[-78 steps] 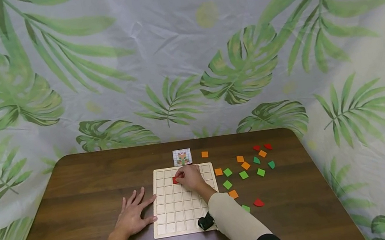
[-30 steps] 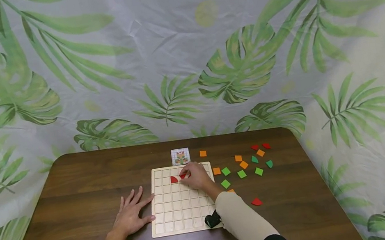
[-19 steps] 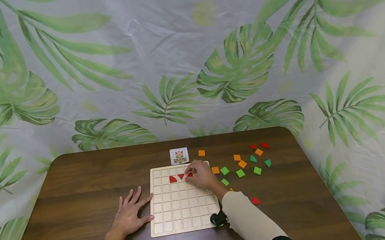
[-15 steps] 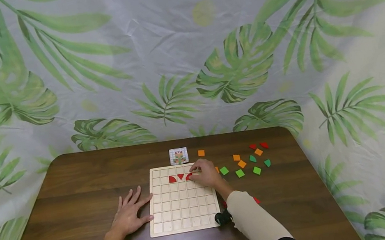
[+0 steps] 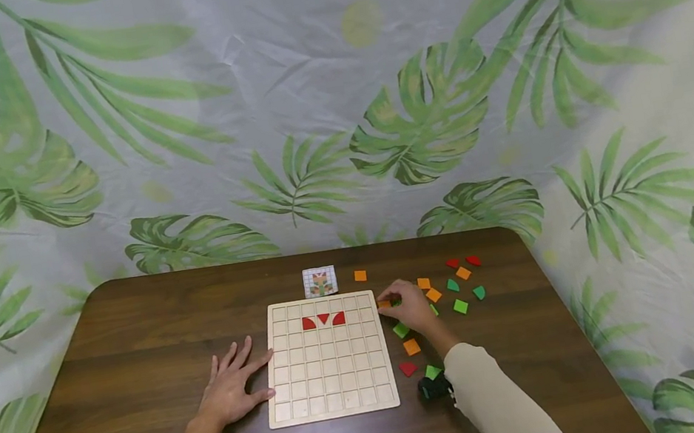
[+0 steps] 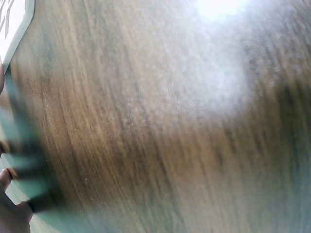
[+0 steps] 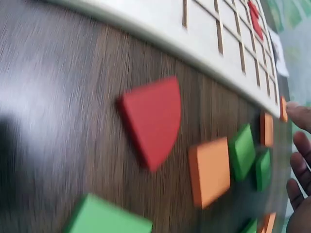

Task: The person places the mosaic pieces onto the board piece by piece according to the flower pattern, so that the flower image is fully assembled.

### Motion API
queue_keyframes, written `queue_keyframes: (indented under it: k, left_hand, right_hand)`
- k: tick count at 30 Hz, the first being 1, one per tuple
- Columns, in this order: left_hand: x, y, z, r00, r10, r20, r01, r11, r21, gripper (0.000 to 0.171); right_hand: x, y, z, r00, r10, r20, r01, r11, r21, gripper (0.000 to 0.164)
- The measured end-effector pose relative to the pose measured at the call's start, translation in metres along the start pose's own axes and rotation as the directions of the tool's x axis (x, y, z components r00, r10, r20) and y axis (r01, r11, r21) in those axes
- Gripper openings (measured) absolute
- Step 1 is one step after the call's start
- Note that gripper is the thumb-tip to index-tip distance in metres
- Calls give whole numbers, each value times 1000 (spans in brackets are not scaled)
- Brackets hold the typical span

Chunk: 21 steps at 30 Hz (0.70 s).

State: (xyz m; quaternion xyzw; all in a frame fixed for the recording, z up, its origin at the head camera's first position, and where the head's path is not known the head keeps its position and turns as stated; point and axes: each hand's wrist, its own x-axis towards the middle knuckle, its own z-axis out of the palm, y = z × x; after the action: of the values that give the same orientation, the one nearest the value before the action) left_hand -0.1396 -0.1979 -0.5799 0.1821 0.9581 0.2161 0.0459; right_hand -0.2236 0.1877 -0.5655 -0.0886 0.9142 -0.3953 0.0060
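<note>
A pale square grid board (image 5: 310, 386) lies on the dark wooden table (image 5: 136, 338). In its second row sit a red quarter-round piece (image 5: 308, 323), a small red triangle (image 5: 323, 318) and another red quarter-round (image 5: 338, 319). My left hand (image 5: 232, 392) lies spread, index finger and thumb touching the board's left edge. Off the board's right edge, my right hand (image 5: 411, 308) has its thumb and index finger around an orange square tile (image 5: 384, 304), seemingly pinching it. The right hand's loosely bent other fingers (image 7: 301, 167) show in the right wrist view.
A small printed pattern card (image 5: 319, 281) lies behind the board, with an orange tile (image 5: 360, 275) to its right. Loose pieces lie right of the board, among them a green tile (image 5: 461, 306), a red quarter-round (image 5: 408, 369) and a dark green piece (image 5: 479, 292). A leaf-print cloth (image 5: 290, 105) hangs behind.
My right hand set down the red triangle and right quarter-round on the board, let go, and moved right to the orange tile. The left hand stays at the board's left edge.
</note>
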Motion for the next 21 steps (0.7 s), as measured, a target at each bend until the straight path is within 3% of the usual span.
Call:
queue_keyframes:
  k: [5,13,21]
  left_hand:
    - [1,0,0,1000,-1,-1,1,1000,2,69]
    - [1,1,0,1000,-7,-5,7,1000,-7,69]
    - [1,0,0,1000,-9,11,9,1000,-5,70]
  right_hand:
    - [-6,14,-17,999,44,-5,-44,999,6,14]
    - [-15,38,-41,993,85,-84,-80,995,52,18]
    - [-24,54,-48,987,119,-112,-116,993,36,21]
